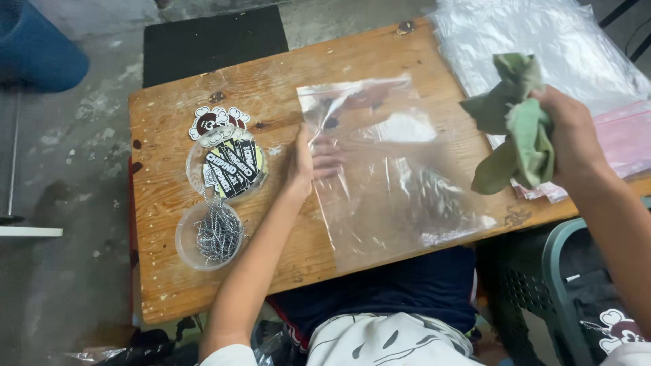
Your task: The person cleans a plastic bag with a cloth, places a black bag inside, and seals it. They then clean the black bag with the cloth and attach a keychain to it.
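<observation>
Nearest the camera, the person's lap in dark shorts and a white printed shirt shows below the front edge of the wooden table. A clear plastic bag lies flat on the table and overhangs that near edge. The left hand rests at the bag's left side with its fingers slipped inside the opening, spread flat under the film, so it is open rather than clenched. To the left of that arm, near the table's front, stands a round clear container of metal ball chains, and just behind it, touching, a second round clear container of black and yellow printed tags, with a cartoon sticker lying beyond it. On the right, the right hand is raised above the table, closed around a crumpled green cloth that hangs beside the bag without touching it. Farther back at the right corner lies a stack of clear plastic bags, with pink-edged bags beside it.
</observation>
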